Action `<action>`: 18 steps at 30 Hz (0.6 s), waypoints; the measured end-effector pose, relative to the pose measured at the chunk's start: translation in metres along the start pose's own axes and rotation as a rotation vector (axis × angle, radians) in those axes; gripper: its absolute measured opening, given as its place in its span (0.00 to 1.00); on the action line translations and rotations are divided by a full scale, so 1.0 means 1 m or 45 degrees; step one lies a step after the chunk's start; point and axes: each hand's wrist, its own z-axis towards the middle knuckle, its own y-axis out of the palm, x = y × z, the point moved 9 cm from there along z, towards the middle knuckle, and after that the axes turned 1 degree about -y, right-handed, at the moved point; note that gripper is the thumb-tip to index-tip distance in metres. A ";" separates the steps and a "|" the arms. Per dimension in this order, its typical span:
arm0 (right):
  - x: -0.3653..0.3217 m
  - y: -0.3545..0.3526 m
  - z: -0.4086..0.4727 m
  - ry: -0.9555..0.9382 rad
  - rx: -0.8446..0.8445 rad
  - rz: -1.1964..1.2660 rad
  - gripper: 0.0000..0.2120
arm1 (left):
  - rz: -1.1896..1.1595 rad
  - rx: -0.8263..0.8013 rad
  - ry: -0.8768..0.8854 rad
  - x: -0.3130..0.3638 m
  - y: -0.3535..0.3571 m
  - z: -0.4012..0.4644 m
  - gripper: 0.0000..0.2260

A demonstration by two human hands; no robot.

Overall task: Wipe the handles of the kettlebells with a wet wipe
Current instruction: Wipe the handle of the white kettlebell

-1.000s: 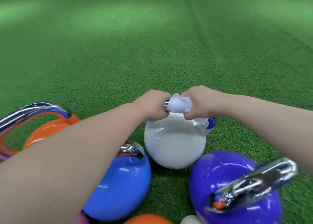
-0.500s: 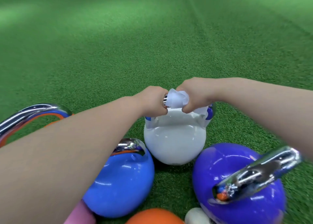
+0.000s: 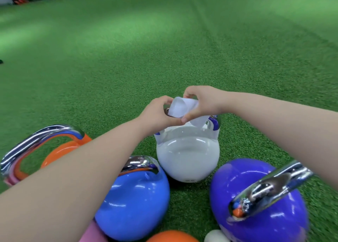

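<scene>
Both hands (image 3: 182,110) have loosened off the white kettlebell (image 3: 188,155), now pinching the wipe (image 3: 180,107) above its handle; others likely unwiped.

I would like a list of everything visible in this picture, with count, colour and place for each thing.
white kettlebell: one, white, centre, on the turf
wet wipe: one, white, around the white kettlebell's handle
blue kettlebell: one, blue, left of centre, near
purple kettlebell: one, purple, chrome handle, near right
orange kettlebell: one, orange, chrome handle, far left
orange ball shape: one, bottom edge, cut off
pink thing: one, bottom edge, partly hidden
turf: green, the whole floor
left hand: holds the handle
right hand: grips the wipe
</scene>
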 end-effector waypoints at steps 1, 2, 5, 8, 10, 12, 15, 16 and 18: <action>0.001 -0.002 -0.001 0.006 0.017 0.051 0.23 | -0.002 0.046 -0.005 0.001 -0.004 -0.002 0.22; 0.003 -0.004 -0.002 0.013 0.034 0.110 0.22 | -0.044 0.084 -0.018 0.000 -0.008 -0.003 0.18; 0.011 -0.009 -0.005 0.051 0.057 0.218 0.20 | -0.292 0.148 -0.087 -0.006 -0.013 -0.006 0.05; 0.017 -0.011 -0.004 0.058 0.110 0.235 0.16 | -0.231 0.227 -0.099 -0.006 -0.016 -0.004 0.03; 0.020 -0.015 -0.002 0.054 0.182 0.282 0.15 | -0.252 0.263 -0.101 -0.003 -0.016 -0.002 0.07; 0.024 -0.018 0.000 0.062 0.212 0.332 0.12 | -0.271 0.254 -0.109 -0.002 -0.012 0.000 0.09; 0.035 -0.021 0.004 0.146 0.250 0.371 0.09 | -0.253 0.262 -0.120 -0.002 -0.008 0.002 0.10; 0.042 -0.024 0.005 0.201 0.295 0.375 0.10 | -0.231 0.279 -0.118 -0.003 -0.008 0.001 0.11; 0.058 -0.028 0.007 0.321 0.395 0.371 0.11 | -0.193 0.298 -0.127 -0.005 -0.008 -0.002 0.12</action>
